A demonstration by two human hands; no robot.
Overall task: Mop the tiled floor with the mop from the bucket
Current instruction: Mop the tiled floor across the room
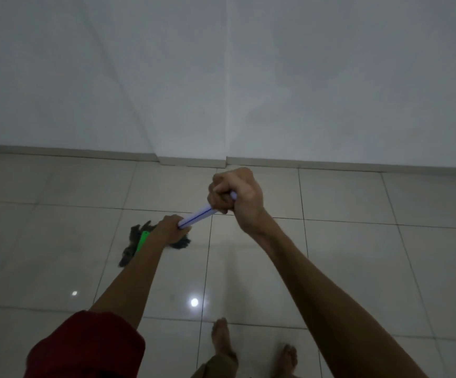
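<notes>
A white mop handle [197, 213] with a blue stripe slants down from upper right to lower left. My right hand [235, 197] grips its top end. Lower on the shaft, my left hand [170, 228] is curled round it. The mop head [134, 245], dark grey strands on a green bar, lies on the glossy beige tiled floor [330, 255] just beyond and partly behind my left hand. The shaft below my left hand is hidden. No bucket is in view.
A white wall [248, 77] with a beige skirting board [330, 163] rises about one tile beyond the mop head. My bare feet [222, 339] stand on the tiles at the bottom centre. Ceiling lights reflect off the floor.
</notes>
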